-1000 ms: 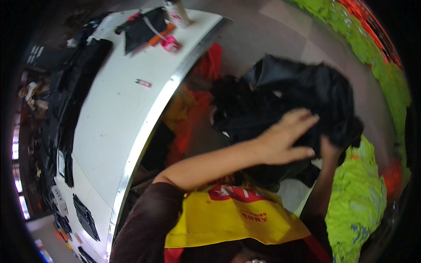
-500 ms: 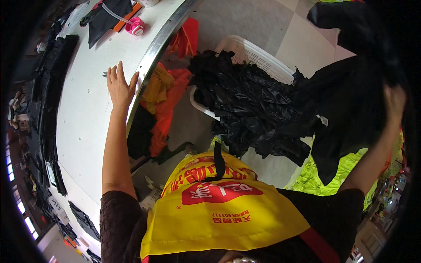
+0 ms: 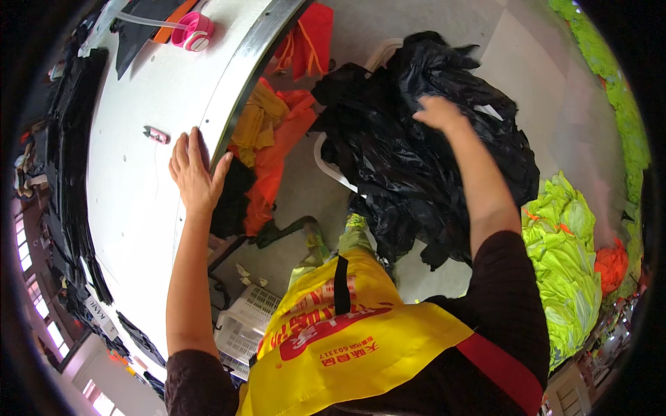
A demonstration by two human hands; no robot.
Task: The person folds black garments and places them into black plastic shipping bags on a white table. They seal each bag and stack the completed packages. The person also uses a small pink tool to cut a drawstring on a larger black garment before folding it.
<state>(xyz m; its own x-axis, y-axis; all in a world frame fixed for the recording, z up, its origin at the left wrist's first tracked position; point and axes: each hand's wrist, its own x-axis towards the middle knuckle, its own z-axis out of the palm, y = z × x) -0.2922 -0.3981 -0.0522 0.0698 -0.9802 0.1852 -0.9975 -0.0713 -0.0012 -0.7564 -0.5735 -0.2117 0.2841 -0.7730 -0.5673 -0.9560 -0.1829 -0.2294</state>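
On the white tabletop (image 3: pixel 132 187), by its metal edge, my left hand (image 3: pixel 196 173) lies with fingers spread, holding nothing. Just beyond its fingertips is a small pink tool with a dark pointed end (image 3: pixel 157 134), which looks like thread snips. My right hand (image 3: pixel 441 114) is over a big heap of black fabric pieces (image 3: pixel 416 152), fingers somewhat apart and no cloth visibly gripped; whether it touches the heap I cannot tell. The heap mostly covers a white plastic basket (image 3: pixel 329 161), whose rim shows at the left and far side.
Orange cloth (image 3: pixel 274 177) and mustard cloth (image 3: pixel 258 123) hang beside the table edge. A neon yellow fabric pile (image 3: pixel 565 256) lies at the right. Stacked black pieces (image 3: pixel 69 166) line the table's far left. A pink lid with a straw (image 3: pixel 192 32) sits at the back. A white basket (image 3: pixel 246 315) stands by my legs.
My right hand has swung in from the far right to above the heap. The black cloth it held up now lies on the heap. My left hand has slid nearer, uncovering the pink tool.
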